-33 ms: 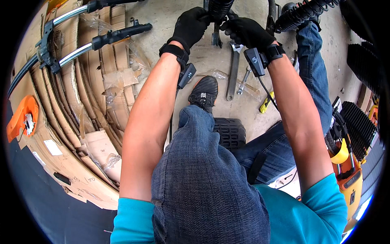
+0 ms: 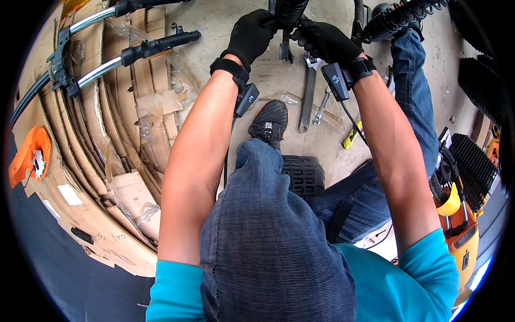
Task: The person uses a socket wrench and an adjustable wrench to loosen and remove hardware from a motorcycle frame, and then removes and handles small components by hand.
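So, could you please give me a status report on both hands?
Left hand, right hand: both at black ribbed part, exact grip unclear. Wrench on floor, in neither hand.

Arms (image 2: 196, 150) outstretched, gloved left hand (image 2: 251, 36) near gloved right hand (image 2: 330, 43)

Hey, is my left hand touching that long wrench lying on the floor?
Apart. In the head view, the gloved left hand is up and left of the wrench, with bare floor showing between them.
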Motion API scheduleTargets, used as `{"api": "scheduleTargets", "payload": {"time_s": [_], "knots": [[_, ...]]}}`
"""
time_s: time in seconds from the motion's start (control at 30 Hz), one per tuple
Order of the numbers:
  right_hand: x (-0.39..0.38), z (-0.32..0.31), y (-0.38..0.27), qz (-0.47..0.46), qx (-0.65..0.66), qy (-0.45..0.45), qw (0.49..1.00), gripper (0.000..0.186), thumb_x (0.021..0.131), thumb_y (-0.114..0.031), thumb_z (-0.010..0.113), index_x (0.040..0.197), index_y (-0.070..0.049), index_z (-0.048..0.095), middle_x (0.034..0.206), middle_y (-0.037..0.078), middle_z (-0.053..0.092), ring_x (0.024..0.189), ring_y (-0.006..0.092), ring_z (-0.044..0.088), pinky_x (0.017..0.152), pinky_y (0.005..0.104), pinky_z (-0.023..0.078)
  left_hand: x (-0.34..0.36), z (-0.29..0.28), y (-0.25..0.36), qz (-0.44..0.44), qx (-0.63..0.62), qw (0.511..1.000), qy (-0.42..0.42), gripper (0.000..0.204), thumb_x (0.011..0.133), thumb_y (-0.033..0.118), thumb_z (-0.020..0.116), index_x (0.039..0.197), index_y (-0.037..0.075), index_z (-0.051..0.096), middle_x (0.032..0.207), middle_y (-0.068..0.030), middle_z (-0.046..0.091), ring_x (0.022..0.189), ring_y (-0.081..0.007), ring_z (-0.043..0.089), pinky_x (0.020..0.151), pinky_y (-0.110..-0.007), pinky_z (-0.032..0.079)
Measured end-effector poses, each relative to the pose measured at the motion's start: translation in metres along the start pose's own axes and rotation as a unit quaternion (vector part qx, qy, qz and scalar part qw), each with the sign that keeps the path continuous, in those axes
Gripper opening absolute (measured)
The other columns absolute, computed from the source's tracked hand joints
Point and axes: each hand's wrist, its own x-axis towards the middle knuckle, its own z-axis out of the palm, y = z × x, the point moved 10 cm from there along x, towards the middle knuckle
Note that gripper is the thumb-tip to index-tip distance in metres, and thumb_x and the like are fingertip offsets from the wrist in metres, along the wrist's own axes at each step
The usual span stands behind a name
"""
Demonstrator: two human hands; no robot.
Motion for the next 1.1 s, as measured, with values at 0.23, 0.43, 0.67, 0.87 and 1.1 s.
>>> {"api": "scheduleTargets", "payload": {"time_s": [0.23, 0.43, 0.67, 0.87, 1.1], "knots": [[0.006, -0.001, 0.016, 0.041, 0.163, -0.007, 0.986, 0.019, 0.096, -0.022, 0.057, 0.099, -0.004, 0.063, 0.073, -0.003, 0.055, 0.059, 0.004, 0.047, 0.053, 0.018, 0.04, 0.006, -0.003, 0.004, 0.013, -0.019, 1.0, 0.008, 0.017, 0.088, 0.016, 0.062, 0.098, 0.002, 0.066, 0.075, -0.0055, 0.066, 0.067, -0.0118, 0.059, 0.066, -0.027, 0.048], [0.001, 0.0, 0.025, 0.093, 0.15, -0.011, 0.984, 0.019, 0.096, -0.02, 0.054, 0.103, -0.004, 0.062, 0.076, -0.003, 0.055, 0.06, 0.0042, 0.046, 0.054, 0.0182, 0.041, 0.0, -0.004, 0.013, 0.03, 0.013, 0.999, 0.017, 0.019, 0.087, 0.016, 0.061, 0.101, 0.004, 0.065, 0.079, -0.0081, 0.067, 0.07, -0.0153, 0.062, 0.069, -0.03, 0.049], [-0.003, 0.009, 0.025, 0.153, 0.15, 0.014, 0.977, 0.033, 0.101, -0.037, 0.043, 0.098, -0.01, 0.062, 0.066, -0.007, 0.047, 0.05, 0.0021, 0.037, 0.043, 0.0168, 0.029, -0.004, -0.005, 0.016, 0.053, 0.062, 0.995, 0.054, 0.021, 0.086, 0.021, 0.063, 0.1, 0.006, 0.067, 0.091, -0.0138, 0.069, 0.083, -0.0294, 0.065, 0.075, -0.036, 0.05], [0.004, 0.01, 0.028, 0.152, 0.188, -0.02, 0.97, 0.028, 0.1, -0.034, 0.046, 0.096, -0.01, 0.059, 0.069, -0.006, 0.048, 0.05, 0.0028, 0.038, 0.044, 0.0181, 0.029, -0.001, -0.005, 0.013, 0.048, 0.054, 0.997, 0.036, 0.022, 0.085, 0.025, 0.065, 0.098, 0.008, 0.069, 0.092, -0.0153, 0.068, 0.086, -0.0334, 0.065, 0.076, -0.039, 0.05], [0.003, 0.005, 0.008, 0.023, 0.24, 0.052, 0.969, 0.032, 0.097, -0.035, 0.051, 0.099, -0.005, 0.064, 0.069, -0.002, 0.056, 0.059, 0.0061, 0.048, 0.054, 0.0203, 0.041, 0.001, -0.005, 0.008, 0.048, 0.082, 0.995, 0.024, 0.019, 0.088, 0.021, 0.063, 0.101, 0.007, 0.067, 0.073, -0.0076, 0.064, 0.065, -0.0181, 0.059, 0.065, -0.032, 0.047]]}}
